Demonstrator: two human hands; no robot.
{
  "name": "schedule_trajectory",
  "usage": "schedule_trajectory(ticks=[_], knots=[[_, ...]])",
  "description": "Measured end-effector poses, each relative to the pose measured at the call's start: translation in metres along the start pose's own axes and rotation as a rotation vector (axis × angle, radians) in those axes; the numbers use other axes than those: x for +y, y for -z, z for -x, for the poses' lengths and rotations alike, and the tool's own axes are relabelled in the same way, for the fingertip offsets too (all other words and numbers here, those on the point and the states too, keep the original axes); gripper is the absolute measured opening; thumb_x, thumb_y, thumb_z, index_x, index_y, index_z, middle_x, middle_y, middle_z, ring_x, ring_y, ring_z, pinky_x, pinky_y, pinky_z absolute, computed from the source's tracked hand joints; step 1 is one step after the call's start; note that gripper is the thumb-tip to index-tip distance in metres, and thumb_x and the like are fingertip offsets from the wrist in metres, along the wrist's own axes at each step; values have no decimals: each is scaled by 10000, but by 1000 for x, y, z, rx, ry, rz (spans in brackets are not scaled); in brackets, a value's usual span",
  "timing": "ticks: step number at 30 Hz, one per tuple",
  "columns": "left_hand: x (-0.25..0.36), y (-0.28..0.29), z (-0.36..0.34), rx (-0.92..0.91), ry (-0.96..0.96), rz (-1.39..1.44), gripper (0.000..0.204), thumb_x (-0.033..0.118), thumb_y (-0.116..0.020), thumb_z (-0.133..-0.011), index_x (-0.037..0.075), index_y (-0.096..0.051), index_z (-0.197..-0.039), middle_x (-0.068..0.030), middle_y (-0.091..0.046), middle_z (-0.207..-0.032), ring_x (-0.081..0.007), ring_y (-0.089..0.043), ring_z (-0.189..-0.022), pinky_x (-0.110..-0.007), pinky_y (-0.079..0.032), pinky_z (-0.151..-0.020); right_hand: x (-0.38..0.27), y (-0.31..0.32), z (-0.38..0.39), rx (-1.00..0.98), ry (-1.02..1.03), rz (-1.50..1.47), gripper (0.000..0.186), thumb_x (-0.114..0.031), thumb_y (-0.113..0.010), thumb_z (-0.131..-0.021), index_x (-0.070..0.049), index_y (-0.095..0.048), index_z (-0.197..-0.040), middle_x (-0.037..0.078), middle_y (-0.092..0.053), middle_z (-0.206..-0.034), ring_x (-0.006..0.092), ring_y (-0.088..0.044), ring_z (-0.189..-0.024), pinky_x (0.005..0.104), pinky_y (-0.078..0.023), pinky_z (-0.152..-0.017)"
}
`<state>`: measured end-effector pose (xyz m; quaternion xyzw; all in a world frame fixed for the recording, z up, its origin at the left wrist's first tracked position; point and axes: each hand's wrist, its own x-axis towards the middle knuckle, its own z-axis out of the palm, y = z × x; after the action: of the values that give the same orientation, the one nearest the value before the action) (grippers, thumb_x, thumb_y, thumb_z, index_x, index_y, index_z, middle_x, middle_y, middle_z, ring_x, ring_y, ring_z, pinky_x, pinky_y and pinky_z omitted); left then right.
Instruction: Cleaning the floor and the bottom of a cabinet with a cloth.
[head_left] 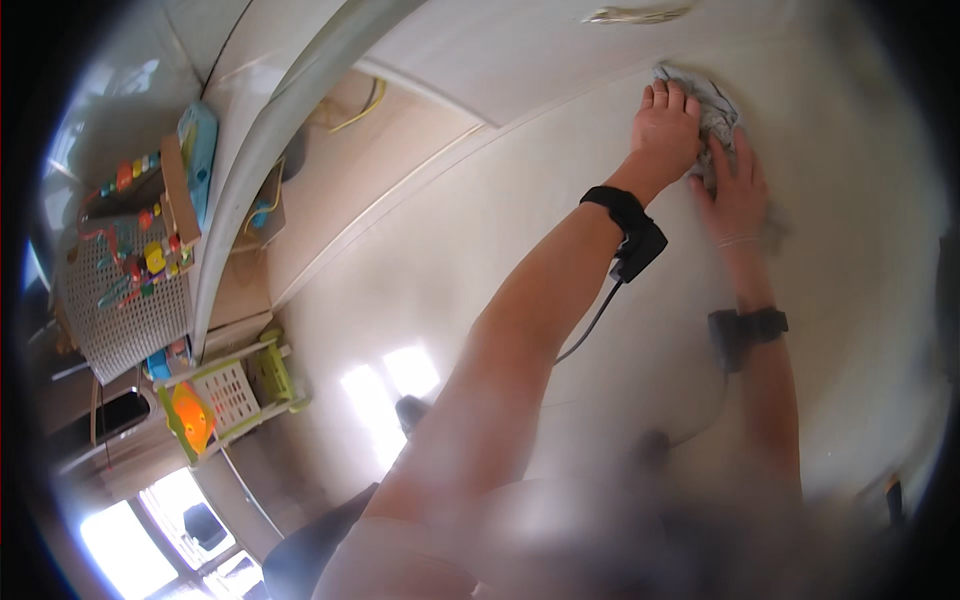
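Observation:
A crumpled grey-white cloth with dark lines lies against a broad pale, glossy surface at the upper right. My left hand presses on its left side, fingers close together and bent over the fabric. Just right of it, my right hand grips the lower right part of the same cloth. Its fingers reach up onto the fabric, and a fold shows near the thumb. Black bands with small boxes and cables sit on both of my forearms. A smeared patch blurs my right arm and the lower middle.
A curved pale tube crosses the upper left. Beyond it are a bead toy and a perforated grey panel. A green and white rack holds an orange item. A dark-handled object lies lower right.

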<state>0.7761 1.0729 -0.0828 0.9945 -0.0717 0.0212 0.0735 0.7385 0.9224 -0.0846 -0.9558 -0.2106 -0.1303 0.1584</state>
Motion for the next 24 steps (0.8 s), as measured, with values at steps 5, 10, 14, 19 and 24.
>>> schedule_trajectory(ticks=[5, 10, 14, 19, 24], knots=[[-104, 32, 134, -17, 270, -47, 473, 268, -598, -821, -7, -495, -1192, -200, -451, -1356, -336, -374, -1321, -445, -258, -1120, -131, -29, 16, -136, 314, -225, 661, -290, -761, -682, -175, -521, -1286, 98, -393, -1411, 333, -442, -1227, 464, -423, -947], [-200, 60, 307, 37, 659, -189, 413, 202, -629, -777, 18, -499, -1123, -164, -485, -1266, -329, -457, -1206, -419, -341, -1066, -280, -61, 49, -279, 650, -469, 703, -246, -772, -666, -186, -504, -1314, 74, -338, -1470, 290, -383, -1295, 443, -395, -981], [-253, 84, 398, -141, 1095, -65, 398, 140, -603, -794, 10, -465, -1143, -182, -483, -1265, -359, -464, -1185, -439, -395, -985, -380, -100, 81, -340, 858, -492, 602, -234, -700, -745, -209, -511, -1316, 47, -323, -1484, 282, -360, -1316, 418, -380, -996], [-307, 83, 438, -85, 1113, 45, 403, 112, -584, -783, -7, -446, -1143, -222, -479, -1250, -386, -455, -1186, -465, -397, -983, -410, -98, 79, -502, 920, -680, 394, -130, -559, -849, -195, -577, -1237, -11, -386, -1443, 236, -376, -1313, 377, -395, -996], [-263, 62, 353, -121, 952, 35, 409, 90, -567, -764, -53, -434, -1124, -295, -459, -1224, -460, -417, -1205, -482, -377, -1019, -327, -87, 59, -489, 794, -698, 337, -128, -549, -850, -166, -601, -1181, -4, -440, -1396, 233, -410, -1292, 383, -399, -1001]])
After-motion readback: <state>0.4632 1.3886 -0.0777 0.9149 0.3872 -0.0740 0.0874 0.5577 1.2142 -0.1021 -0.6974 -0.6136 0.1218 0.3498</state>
